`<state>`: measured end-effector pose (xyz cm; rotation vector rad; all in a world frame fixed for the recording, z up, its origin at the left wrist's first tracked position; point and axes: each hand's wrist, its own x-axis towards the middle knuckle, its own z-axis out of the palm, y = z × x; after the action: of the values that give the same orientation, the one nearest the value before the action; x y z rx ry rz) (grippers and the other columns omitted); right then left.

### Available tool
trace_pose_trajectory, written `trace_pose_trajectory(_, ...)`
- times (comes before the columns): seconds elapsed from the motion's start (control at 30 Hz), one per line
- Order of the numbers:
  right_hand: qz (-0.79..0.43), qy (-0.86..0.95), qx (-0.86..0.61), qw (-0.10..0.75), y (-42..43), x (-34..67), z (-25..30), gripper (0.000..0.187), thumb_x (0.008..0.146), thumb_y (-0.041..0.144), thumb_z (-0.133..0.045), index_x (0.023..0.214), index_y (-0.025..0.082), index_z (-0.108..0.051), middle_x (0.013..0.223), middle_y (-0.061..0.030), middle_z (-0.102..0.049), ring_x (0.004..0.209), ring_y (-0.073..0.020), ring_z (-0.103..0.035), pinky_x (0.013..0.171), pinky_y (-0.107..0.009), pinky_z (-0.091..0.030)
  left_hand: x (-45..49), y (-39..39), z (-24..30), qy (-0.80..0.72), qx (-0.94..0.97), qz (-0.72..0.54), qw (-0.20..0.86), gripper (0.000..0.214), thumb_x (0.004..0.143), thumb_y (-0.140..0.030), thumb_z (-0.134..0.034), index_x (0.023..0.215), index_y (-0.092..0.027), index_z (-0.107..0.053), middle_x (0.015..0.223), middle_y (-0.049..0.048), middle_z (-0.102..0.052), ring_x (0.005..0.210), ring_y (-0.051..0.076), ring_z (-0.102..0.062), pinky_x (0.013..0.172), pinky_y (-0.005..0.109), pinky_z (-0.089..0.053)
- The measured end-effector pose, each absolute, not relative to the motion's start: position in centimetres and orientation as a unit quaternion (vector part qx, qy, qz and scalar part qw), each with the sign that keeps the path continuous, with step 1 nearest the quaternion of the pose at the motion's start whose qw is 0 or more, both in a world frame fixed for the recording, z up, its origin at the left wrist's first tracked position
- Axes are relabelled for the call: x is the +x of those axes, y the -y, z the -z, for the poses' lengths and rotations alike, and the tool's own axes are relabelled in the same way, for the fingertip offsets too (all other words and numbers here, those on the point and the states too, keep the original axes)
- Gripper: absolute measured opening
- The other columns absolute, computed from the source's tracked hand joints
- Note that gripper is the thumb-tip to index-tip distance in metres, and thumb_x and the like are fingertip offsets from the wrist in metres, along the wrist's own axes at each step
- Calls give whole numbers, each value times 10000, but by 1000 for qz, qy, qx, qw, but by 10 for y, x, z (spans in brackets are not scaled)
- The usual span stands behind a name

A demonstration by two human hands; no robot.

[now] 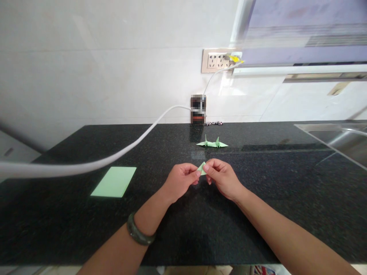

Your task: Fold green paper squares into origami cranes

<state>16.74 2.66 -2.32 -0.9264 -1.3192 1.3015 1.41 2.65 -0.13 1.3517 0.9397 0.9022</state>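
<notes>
Two-handed, pinching one small folded triangle of pale green paper (202, 172) in front of the body, above the middle of a glossy black, speckled stone counter (189, 229). Clamping its left side with the left hand (181, 179), with the thumb on top and the fingers curled behind; clamping its right side with the right hand (223, 177) in the same way, with the thumb pressed onto the paper. Cannot tell contact from a gap between the curled fingers and the counter.

Wearing a thick, dark grey-green bangle (138, 236) on the left forearm. Facing, just beyond the fingertips, two folded paper cranes (205, 144) in the same pale green, placed side by side with pointed wings spread and inner wings meeting or overlapping; cannot tell which. Having, well apart from the left hand, a flat, four-sided pad of pale green paper sheets (114, 182) on the counter.

Seeing farther out a thick, smooth white cable (57, 170) leading from the left edge to a dark, upright, box-shaped device (197, 119), partly blurred into squares, near a white tiled wall (114, 76). Seeing also a string of dark and pale beads (215, 123) beside the device, a beige-framed socket panel (212, 62) above, and a steel sink (344, 137) at the far right
</notes>
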Motion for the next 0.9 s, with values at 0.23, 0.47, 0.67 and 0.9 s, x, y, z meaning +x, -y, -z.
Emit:
trace_pose_trajectory(0.23,-557,515,-401,513,-26,166,21,237,751,399,-560,718,165,-556,555,35,-485,457,-70,-420,420,-192,-362,11,-33,8,-434,539,-442,571,196,699,-321,-595,735,-128,-578,589,-15,-554,538,84,-507,574,237,-441)
trace_pose_trajectory(0.47,-535,544,-413,496,-25,165,18,218,697,350,-629,798,163,-578,603,33,-509,478,-62,-445,412,-178,-394,8,-34,7,-429,602,-406,537,154,667,-254,-623,742,-121,-609,630,9,-585,578,98,-526,561,221,-412)
trace_pose_trajectory(0.67,-617,505,-371,476,-22,164,19,243,658,297,-673,835,152,-592,711,-12,-620,586,-92,-574,544,-225,-493,8,-34,4,-413,526,-453,590,189,665,-273,-632,768,-121,-588,675,5,-582,599,86,-533,596,227,-441)
trace_pose_trajectory(0.9,-672,431,-325,507,-20,162,18,278,651,190,-675,906,176,-564,800,-9,-614,646,-94,-600,588,-227,-516,11,-32,6,-409,476,-426,652,231,641,-272,-666,781,-119,-564,663,11,-600,576,91,-564,595,250,-466)
